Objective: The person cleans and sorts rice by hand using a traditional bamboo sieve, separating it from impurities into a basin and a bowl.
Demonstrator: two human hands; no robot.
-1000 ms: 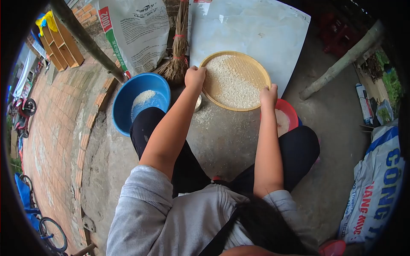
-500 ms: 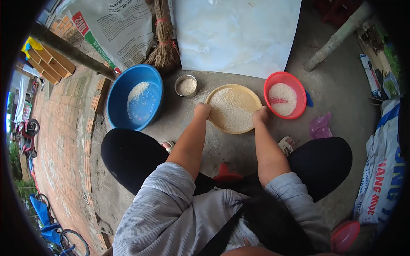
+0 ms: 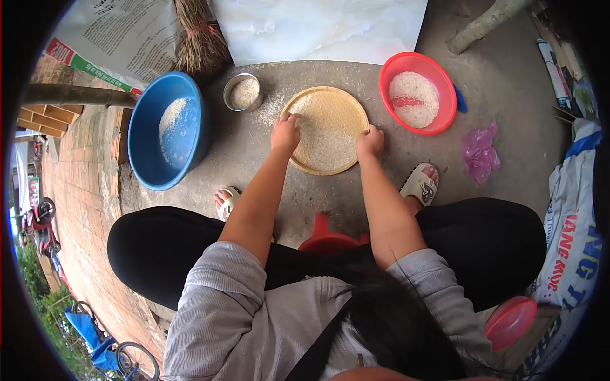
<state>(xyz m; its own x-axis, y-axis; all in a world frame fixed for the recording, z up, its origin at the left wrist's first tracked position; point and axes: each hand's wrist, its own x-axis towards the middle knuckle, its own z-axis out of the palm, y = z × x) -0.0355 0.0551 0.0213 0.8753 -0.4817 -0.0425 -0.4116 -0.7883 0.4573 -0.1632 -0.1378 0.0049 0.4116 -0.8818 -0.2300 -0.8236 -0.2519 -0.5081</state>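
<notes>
A round woven winnowing tray (image 3: 332,105) holds a layer of rice grains (image 3: 327,149), thickest in its near half. My right hand (image 3: 370,141) is closed around the tray's right rim. Over the left rim lies my left hand (image 3: 285,133), its fingers bent inward above the tray; whatever is between the fingertips is hidden. Just beyond the left hand stands a small metal bowl (image 3: 243,93) of rice. A red basin (image 3: 419,93) with rice is to the right of the tray, and a blue basin (image 3: 166,130) with a whitish heap is to the left.
Scattered grains lie on the concrete floor around the tray. A pink plastic bag (image 3: 481,152) is right of my sandalled foot (image 3: 420,184). A straw broom (image 3: 199,44), a printed sack (image 3: 121,41) and a pale marbled panel (image 3: 318,28) stand at the back. A red stool (image 3: 323,236) shows between my legs.
My left hand has shifted from the outside of the tray's rim to over it, fingers inward. The right hand keeps its hold. The whole view has tilted, so the containers appear higher.
</notes>
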